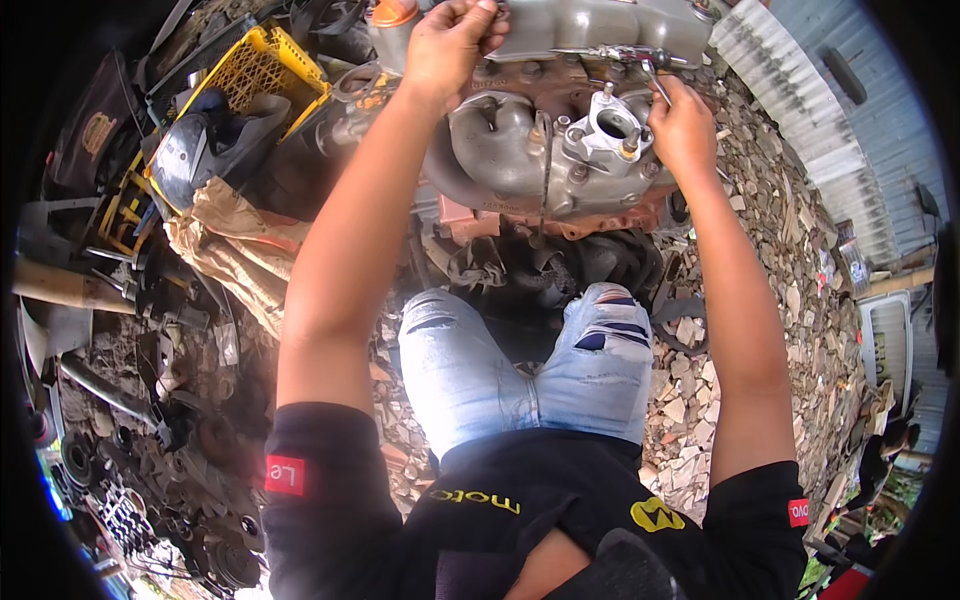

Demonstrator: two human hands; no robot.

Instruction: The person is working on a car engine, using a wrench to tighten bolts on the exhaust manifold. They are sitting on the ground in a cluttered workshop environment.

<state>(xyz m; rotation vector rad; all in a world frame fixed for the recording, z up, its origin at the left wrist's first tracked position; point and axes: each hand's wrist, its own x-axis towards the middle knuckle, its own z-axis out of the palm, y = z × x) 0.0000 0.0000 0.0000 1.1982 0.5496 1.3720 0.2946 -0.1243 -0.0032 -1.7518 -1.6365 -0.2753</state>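
An engine with a grey valve cover (570,30) stands before my knees. My right hand (685,130) is closed around the handle of a silver ratchet wrench (657,80), its head up by the cover's edge. A slim metal bar (600,52) lies along that edge and meets the wrench head; whether they are joined I cannot tell. Just left of the right hand is a pale metal flange (612,125) with a round opening, bolted on the curved grey manifold (500,150). My left hand (455,50) is pinched shut over the cover, beside an orange cap (393,12); what its fingers hold is hidden.
To the left are a yellow plastic crate (270,70), a grey helmet (185,155) and crumpled brown paper (235,240). Scattered metal parts (120,400) fill the lower left. Broken stones (770,260) cover the ground at right, beside corrugated sheets (810,120).
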